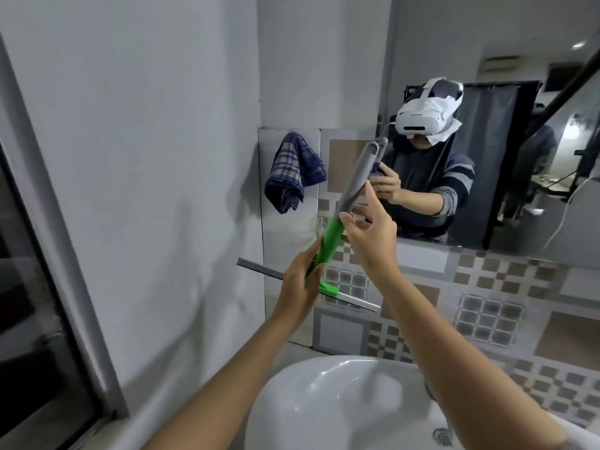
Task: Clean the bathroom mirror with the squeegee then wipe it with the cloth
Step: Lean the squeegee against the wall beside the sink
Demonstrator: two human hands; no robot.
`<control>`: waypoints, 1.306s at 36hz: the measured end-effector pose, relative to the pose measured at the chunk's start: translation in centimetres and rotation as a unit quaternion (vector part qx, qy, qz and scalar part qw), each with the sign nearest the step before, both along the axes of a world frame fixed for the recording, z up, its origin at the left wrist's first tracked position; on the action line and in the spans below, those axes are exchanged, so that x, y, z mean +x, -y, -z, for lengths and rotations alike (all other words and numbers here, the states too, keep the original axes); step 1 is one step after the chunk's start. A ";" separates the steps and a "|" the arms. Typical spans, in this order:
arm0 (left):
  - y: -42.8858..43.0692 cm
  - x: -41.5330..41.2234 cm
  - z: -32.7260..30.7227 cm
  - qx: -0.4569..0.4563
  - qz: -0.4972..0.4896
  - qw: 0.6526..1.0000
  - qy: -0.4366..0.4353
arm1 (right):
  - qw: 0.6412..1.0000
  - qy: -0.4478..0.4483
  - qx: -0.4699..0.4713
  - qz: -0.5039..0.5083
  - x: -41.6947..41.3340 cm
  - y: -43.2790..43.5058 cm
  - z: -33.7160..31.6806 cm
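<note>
A squeegee [331,243] with a green neck, grey handle and long grey blade is held in front of the tiled wall, handle pointing up and blade end low. My left hand [300,284] grips its green neck just above the blade. My right hand [370,233] is at the grey part of the handle, fingers spread and only loosely touching it. The mirror [506,76] hangs on the wall to the upper right and reflects a person with a white headset. A blue checked cloth [293,172] hangs on the wall left of the mirror.
A white sink [328,404] sits below my arms with its drain at the lower right. Patterned brown and grey tiles [487,306] cover the wall under the mirror. A dark framed window [35,319] runs along the left wall.
</note>
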State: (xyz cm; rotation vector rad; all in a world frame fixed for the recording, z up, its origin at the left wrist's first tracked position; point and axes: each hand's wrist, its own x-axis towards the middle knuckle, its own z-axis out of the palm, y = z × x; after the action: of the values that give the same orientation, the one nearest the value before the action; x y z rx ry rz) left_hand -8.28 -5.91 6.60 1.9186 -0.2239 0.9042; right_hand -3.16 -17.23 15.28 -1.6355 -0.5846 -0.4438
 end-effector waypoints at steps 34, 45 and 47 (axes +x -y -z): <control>-6.9 3.3 13.7 -0.045 0.068 0.966 -0.244 | 0.982 -0.182 -0.047 -0.020 4.3 -7.8 15.2; -6.8 6.1 15.3 -0.062 0.056 0.961 -0.262 | 0.981 -0.181 -0.064 -0.010 7.0 -7.8 17.0; -6.9 6.6 15.4 -0.062 0.052 0.962 -0.262 | 0.982 -0.179 -0.058 -0.016 7.3 -7.9 17.2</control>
State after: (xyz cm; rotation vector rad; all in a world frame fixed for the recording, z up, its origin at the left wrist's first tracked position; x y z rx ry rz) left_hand -1.72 0.96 -8.77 1.9352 0.0481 0.3083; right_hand 4.14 -9.36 -1.92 -1.7617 -0.3695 -0.0862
